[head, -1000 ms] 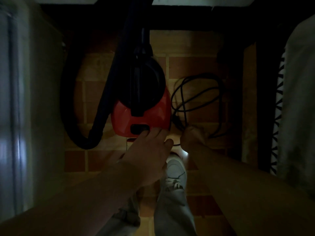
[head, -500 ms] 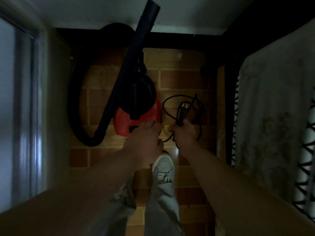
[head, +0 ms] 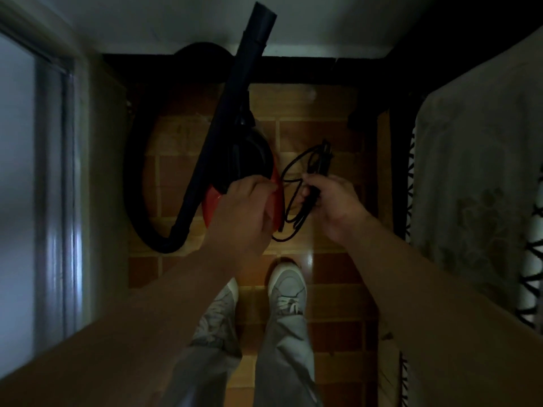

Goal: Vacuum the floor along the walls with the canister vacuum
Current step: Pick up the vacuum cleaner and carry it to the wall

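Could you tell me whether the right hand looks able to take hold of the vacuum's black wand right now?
Probably not: the right hand is full of coiled cord, and the red vacuum and left hand sit between it and the wand.

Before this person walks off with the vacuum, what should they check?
1. Left hand grips the canister vacuum: ok.
2. Right hand holds the coiled power cord: ok.
3. Hanging cord loop clear of the shoes: cannot tell.
4. Hose free to follow, not snagged: cannot tell.
5. Enough light to see the floor: not ok, the room is dim.
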